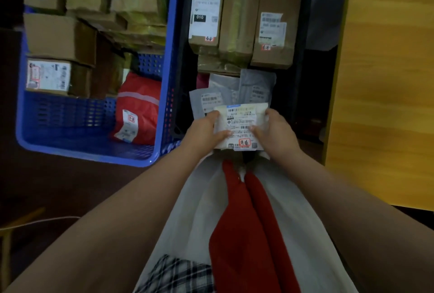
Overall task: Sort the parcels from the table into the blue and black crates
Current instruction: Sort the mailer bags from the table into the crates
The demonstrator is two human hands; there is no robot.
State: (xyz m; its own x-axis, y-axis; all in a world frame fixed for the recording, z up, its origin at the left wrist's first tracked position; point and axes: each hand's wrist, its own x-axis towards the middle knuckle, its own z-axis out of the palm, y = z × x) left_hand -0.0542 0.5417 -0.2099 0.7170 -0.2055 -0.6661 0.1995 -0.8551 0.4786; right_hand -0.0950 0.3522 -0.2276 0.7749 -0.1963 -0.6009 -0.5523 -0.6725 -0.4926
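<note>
Gripping a white parcel (239,125), left hand (206,131), right hand (276,132), black crate (305,34), dim floor (58,187), wooden tabletop (387,81).

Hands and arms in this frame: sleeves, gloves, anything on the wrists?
Both arms are bare from the frame edge to the hands; no sleeves show. The left hand and right hand wear no gloves, and no watch, band or ring is visible. Nails look short and unpainted, though the picture is soft.

both arms reach forward; left grip (207,129) and right grip (273,128) pinch inward.
</note>
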